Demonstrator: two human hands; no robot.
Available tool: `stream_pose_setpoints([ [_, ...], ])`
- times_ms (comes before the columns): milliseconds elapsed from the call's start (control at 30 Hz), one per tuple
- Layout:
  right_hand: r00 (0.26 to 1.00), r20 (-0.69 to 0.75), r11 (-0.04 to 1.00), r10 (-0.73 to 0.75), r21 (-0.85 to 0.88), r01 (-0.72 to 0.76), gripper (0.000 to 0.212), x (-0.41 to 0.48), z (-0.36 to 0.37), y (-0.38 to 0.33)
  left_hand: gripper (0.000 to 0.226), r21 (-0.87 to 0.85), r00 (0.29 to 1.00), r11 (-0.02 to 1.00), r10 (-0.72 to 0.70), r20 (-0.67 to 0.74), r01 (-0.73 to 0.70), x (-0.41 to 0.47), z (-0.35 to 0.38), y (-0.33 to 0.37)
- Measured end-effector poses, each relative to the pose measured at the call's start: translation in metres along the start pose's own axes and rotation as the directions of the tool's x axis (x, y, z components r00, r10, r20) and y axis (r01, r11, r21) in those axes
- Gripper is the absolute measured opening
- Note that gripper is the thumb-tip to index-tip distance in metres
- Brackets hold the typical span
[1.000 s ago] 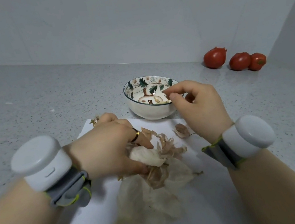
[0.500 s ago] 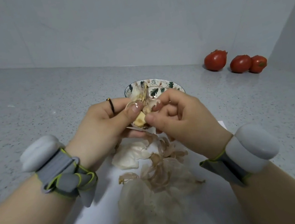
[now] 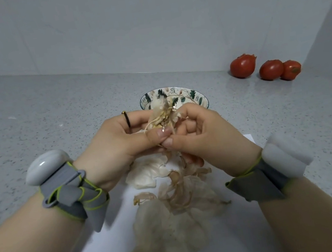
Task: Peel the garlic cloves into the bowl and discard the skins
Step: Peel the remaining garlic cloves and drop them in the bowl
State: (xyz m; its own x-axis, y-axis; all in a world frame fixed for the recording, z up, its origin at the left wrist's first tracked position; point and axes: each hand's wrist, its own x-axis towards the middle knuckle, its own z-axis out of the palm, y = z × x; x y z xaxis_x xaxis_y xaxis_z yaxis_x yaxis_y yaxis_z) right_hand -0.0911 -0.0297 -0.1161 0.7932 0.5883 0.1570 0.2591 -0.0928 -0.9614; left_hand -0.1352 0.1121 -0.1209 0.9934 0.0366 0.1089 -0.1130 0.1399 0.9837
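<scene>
— Why do we hold the garlic (image 3: 162, 115) up at mid-frame, just in front of the bowl (image 3: 199, 99)?

— So that, we judge, a bared clove can drop straight in, while the skins (image 3: 172, 219) gather on the paper (image 3: 235, 246) below. Our left grip (image 3: 118, 147) pinches the garlic between thumb and fingers. Our right grip (image 3: 209, 138) pinches its loose skin at the thumb tip with the other fingers curled under, likely to tear it away.

— And the heap in the lower middle?

— It is kept together on the paper, we think, for one easy discard.

— What do we count?

— One piece of garlic in hand, one bowl, one paper, and one heap whose skins we cannot count. Three tomatoes (image 3: 271, 69) sit at the upper right of the tabletop (image 3: 50, 123), well apart from the work. We also count one ring (image 3: 126, 119) and two wrist bands (image 3: 70, 192). Whether cloves lie in the bowl we cannot tell, because our hands and the garlic hide most of it.
</scene>
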Motion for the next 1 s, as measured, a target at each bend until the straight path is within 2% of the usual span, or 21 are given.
stream_pose_setpoints([
  [133,0.998,0.061,0.999,0.019,0.048,-0.022,0.019,0.0,-0.002,0.001,0.024,-0.004,0.999,0.999,-0.038,-0.033,0.038,0.0,0.0,0.001],
  [267,0.996,0.081,1.0,0.028,0.003,-0.028,0.015,0.0,-0.001,0.002,0.004,0.014,0.997,0.999,-0.042,-0.069,0.043,0.0,0.0,0.001],
  [600,0.989,0.146,0.999,0.018,0.033,-0.023,0.01,-0.001,-0.005,0.0,0.012,-0.021,0.995,0.997,-0.078,0.056,0.079,0.002,-0.007,-0.002],
  [767,0.984,0.178,0.999,0.02,0.036,-0.026,0.008,-0.001,-0.007,0.0,0.045,-0.064,0.985,0.992,-0.101,0.14,0.111,0.003,-0.014,-0.005],
  [900,0.98,0.193,0.999,0.037,-0.023,-0.033,0.014,-0.001,-0.011,-0.002,0.045,-0.088,0.983,0.988,-0.112,0.145,0.125,0.004,-0.014,-0.005],
  [1000,0.983,0.179,0.998,0.044,-0.044,-0.037,0.022,-0.002,-0.016,-0.004,0.054,-0.11,0.984,0.985,-0.121,0.134,0.136,0.006,-0.016,-0.006],
])
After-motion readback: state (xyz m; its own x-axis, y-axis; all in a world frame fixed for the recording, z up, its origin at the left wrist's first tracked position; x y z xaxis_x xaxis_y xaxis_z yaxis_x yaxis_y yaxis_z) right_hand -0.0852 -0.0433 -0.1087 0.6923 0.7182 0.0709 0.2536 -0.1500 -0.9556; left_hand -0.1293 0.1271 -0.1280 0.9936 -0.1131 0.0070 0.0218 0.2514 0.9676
